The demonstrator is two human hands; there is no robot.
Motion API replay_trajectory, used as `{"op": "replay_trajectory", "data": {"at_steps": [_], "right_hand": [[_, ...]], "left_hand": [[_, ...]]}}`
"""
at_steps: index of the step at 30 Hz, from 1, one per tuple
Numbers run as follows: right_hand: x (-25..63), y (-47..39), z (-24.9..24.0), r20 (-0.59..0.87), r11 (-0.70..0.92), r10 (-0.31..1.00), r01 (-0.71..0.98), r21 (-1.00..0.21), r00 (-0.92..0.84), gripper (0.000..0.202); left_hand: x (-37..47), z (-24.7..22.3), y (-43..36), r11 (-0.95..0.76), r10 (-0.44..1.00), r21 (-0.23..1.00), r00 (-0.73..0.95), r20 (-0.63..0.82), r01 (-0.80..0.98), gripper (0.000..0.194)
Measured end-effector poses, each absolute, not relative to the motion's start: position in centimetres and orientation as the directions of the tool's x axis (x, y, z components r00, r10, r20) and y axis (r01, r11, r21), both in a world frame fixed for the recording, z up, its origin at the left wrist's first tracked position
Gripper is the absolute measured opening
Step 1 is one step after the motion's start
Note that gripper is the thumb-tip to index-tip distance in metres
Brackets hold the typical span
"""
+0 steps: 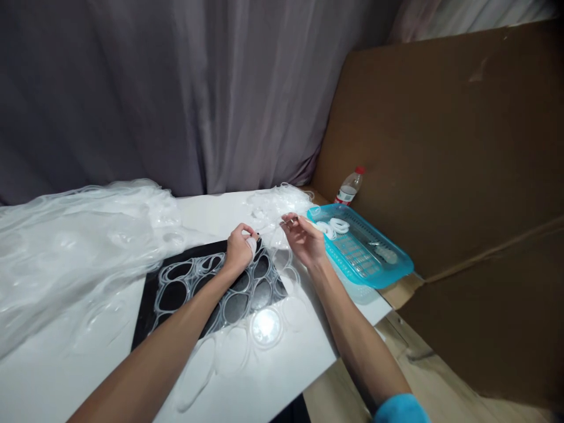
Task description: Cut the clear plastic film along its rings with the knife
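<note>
Over a sheet of joined translucent rings (240, 283), my left hand (239, 251) is closed on a small white ring-shaped piece (252, 247). To its right, my right hand (305, 239) has its thumb and fingers pinched together. A thin pale strand (269, 229) seems to run between the two hands; its ends are hidden by the fingers. The ring sheet lies partly on a black mat (141, 314), and its pale near edge spills onto the white tabletop (273, 382).
A large heap of translucent sheets (88, 247) covers the left side. Clear scraps (282, 200) lie behind my hands. At right stands a blue basket (390, 279) with white rings (339, 225), a bottle (349, 188) behind it. A cardboard panel (449, 153) and grey curtain (176, 94) border the table.
</note>
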State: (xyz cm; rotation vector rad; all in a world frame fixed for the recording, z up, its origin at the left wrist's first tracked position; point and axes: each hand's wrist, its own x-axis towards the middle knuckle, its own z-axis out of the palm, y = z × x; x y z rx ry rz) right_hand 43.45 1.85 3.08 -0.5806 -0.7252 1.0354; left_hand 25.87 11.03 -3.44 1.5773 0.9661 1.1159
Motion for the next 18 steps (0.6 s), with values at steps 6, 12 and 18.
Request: {"op": "replay_trajectory", "data": {"at_steps": [6, 12, 18], "right_hand": [[45.0, 1.1, 3.5, 0.332, 0.468, 0.883, -0.549, -0.692, 0.333, 0.022], [47.4, -0.1, 4.9, 0.370, 0.473, 0.858, -0.265, -0.840, 0.357, 0.022], [46.5, 1.0, 4.1, 0.303, 0.339, 0.864, -0.020, -0.941, 0.403, 0.026]], "left_hand": [[25.8, -3.5, 10.9, -0.243, 0.936, 0.966, 0.283, 0.211, 0.084, 0.018], [25.8, -3.8, 11.6, -0.230, 0.946, 0.972, 0.243, 0.213, 0.045, 0.019], [25.9, -3.6, 11.4, -0.191, 0.927, 0.978, 0.314, 0.207, -0.082, 0.032]]}}
